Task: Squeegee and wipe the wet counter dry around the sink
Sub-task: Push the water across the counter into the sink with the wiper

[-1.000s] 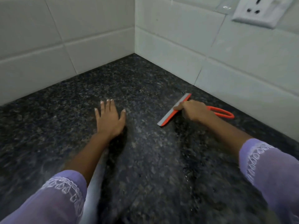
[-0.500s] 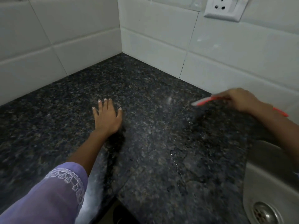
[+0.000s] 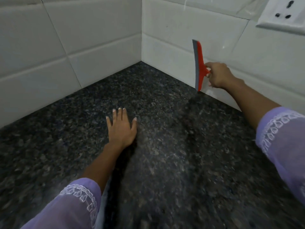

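Note:
A red squeegee [image 3: 198, 66] with a grey rubber blade stands upright in the air in front of the white tiled right wall, its lower tip just above the dark speckled granite counter [image 3: 165, 154]. My right hand [image 3: 218, 75] grips its red handle, fingers curled round it. My left hand [image 3: 121, 128] rests flat on the counter with fingers spread, well to the left of the squeegee and below it in the view. The sink is out of view.
White tiled walls [image 3: 82, 52] meet in a corner at the back of the counter. A white wall socket [image 3: 283, 15] sits high on the right wall. My purple sleeves [image 3: 283, 146] cross the lower part of the view.
My right hand has lifted the squeegee off the counter and turned it upright against the right wall. The view swung back left, so the sink has left it. My left hand stayed flat.

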